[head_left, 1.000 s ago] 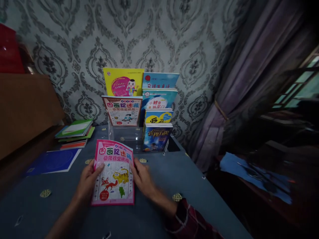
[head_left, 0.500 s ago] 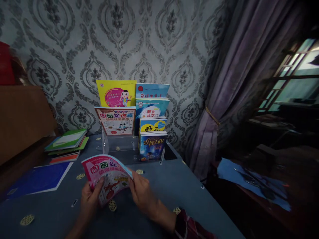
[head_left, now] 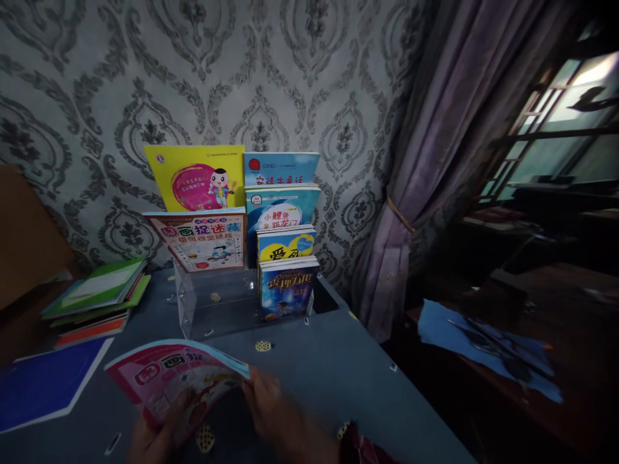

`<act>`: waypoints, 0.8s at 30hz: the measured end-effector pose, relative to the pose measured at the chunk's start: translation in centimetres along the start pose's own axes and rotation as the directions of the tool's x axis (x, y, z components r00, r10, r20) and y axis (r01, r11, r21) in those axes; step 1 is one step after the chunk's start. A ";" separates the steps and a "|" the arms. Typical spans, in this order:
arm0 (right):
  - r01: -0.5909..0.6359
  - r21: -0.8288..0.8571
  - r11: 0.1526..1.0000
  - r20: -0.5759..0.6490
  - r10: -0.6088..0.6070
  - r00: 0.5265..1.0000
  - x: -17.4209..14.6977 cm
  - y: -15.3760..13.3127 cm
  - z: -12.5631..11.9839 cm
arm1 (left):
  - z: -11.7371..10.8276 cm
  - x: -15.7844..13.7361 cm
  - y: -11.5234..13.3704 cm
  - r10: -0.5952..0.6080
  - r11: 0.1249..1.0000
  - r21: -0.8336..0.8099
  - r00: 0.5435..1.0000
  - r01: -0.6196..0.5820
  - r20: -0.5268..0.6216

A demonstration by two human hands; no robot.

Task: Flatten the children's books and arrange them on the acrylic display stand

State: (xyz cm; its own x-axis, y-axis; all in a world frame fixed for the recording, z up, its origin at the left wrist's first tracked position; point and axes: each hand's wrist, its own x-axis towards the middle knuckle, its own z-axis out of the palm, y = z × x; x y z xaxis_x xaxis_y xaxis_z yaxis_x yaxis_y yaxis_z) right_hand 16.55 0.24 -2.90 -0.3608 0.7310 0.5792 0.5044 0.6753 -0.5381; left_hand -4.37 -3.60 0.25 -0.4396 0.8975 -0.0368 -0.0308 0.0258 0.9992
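Note:
A thin pink picture book (head_left: 176, 372), its cover bent into a curve, is held above the table between my two hands. My left hand (head_left: 159, 428) is closed on its lower left part, with the thumb over the cover. On the book's right edge, my right hand (head_left: 268, 403) grips with its fingers wrapped round; it is a little blurred. Beyond them stands a clear stepped book rack (head_left: 186, 303). Its left side holds a yellow book (head_left: 164, 171) behind a brown-edged picture book (head_left: 203, 241). Several books, a dark blue one (head_left: 286, 293) at the front, fill the right side.
Left of the rack lies a stack of green and orange books (head_left: 97, 287), with a blue book (head_left: 48, 380) nearer me. A cardboard box (head_left: 29, 232) is at far left. To the right hangs a purple curtain (head_left: 387, 258); beyond it, scissors-like tools lie on blue paper (head_left: 435, 325).
The pink book and both hands have come lower and nearer in the view, the book shifting left. My view has moved closer to the rack.

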 end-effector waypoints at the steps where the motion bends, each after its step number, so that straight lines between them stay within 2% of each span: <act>1: 0.001 0.010 1.000 -0.008 -0.001 1.000 0.0 0.0 -0.1 | -0.4 0.3 -0.2 -0.020 1.000 0.006 1.000 0.020 0.009; 4: -0.054 0.042 0.998 0.019 0.053 0.998 0.2 -0.2 -0.8 | -1.2 1.1 -0.8 -0.086 0.996 0.018 0.996 0.085 0.025; 6: -0.094 0.045 0.995 0.054 0.092 0.994 0.3 -0.3 -1.4 | -1.3 1.2 -1.0 -0.080 0.997 0.027 0.996 0.079 0.033; 8: -0.114 0.014 0.993 0.044 0.114 0.993 0.3 -0.4 -2.0 | -0.9 0.9 -0.8 -0.022 0.999 0.033 0.999 0.020 0.042; 11: -0.121 -0.023 0.992 -0.005 0.121 0.993 0.6 -0.2 -2.4 | -0.3 0.9 0.3 0.148 0.987 0.053 0.988 -0.151 0.053; 13: -0.091 -0.013 0.996 -0.068 0.090 0.994 1.3 -0.1 -2.5 | -0.1 1.5 1.5 0.267 0.951 0.133 0.958 -0.279 0.102; 15: -0.036 -0.006 0.999 -0.135 0.034 0.990 2.5 0.0 -2.7 | -0.1 2.6 3.1 0.345 0.879 0.264 0.912 -0.397 0.224; 16: -0.012 -0.007 1.000 -0.148 0.011 0.989 3.2 -0.1 -2.9 | 0.0 3.3 4.0 0.382 0.845 0.298 0.891 -0.445 0.245; 20: 0.045 0.014 0.999 -0.158 -0.042 0.987 6.8 -0.6 -5.1 | 1.4 5.9 7.8 0.559 0.745 0.332 0.813 -0.578 0.161; 24: 0.085 -0.017 0.996 -0.123 -0.087 0.989 11.0 -1.4 -8.6 | 3.8 7.8 12.0 0.609 0.684 0.329 0.758 -0.651 0.234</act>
State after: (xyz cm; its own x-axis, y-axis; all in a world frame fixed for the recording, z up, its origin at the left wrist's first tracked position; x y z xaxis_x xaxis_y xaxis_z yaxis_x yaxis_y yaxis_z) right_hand 18.63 6.46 9.52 -0.3037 0.6519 0.6948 0.4851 0.7335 -0.4761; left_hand -4.76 5.34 11.97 -0.1417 0.7992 0.5841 0.5603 -0.4217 0.7129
